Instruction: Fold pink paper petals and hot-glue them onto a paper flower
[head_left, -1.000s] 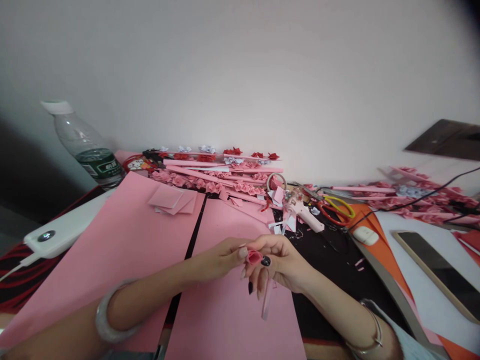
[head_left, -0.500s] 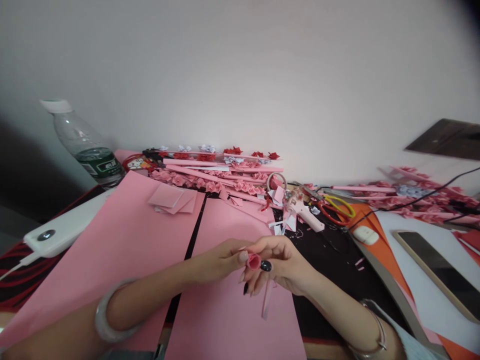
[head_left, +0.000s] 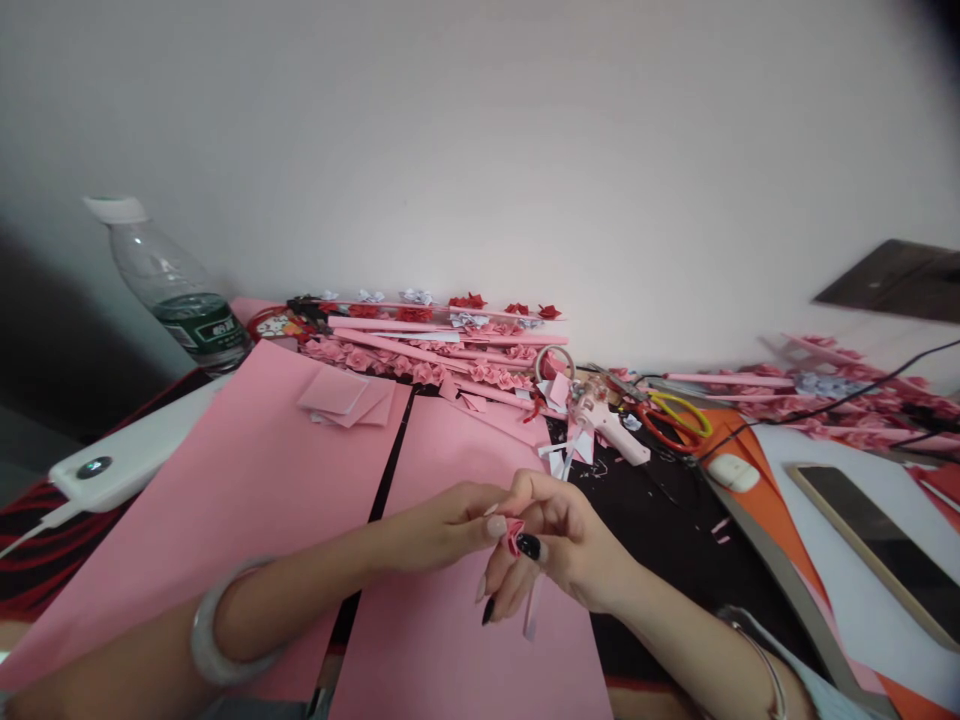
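Observation:
A small rolled pink paper flower (head_left: 513, 537) is pinched between my two hands, over the large pink paper sheet (head_left: 450, 630). My left hand (head_left: 457, 527) closes its thumb and fingers on the flower's left side. From the right, my right hand (head_left: 581, 550) grips it, with a black-nailed thumb pressed against the petals and the fingers curled behind. Below the right fingers hangs or lies a thin pale strip (head_left: 531, 612); I cannot tell whether that hand holds it. The flower's underside is hidden by the fingers.
A pink glue gun (head_left: 616, 434), yellow-and-red-handled scissors (head_left: 679, 415) and a tape roll (head_left: 553, 365) lie behind the hands. Pink paper squares (head_left: 349, 398) sit at left. A bottle (head_left: 187, 300), white power bank (head_left: 135, 450) and phone (head_left: 877, 540) stand or lie around.
The rolled flower has turned between my fingers, so its round opening shows less. My right thumb now presses over its petals. Both hands stay in nearly the same place.

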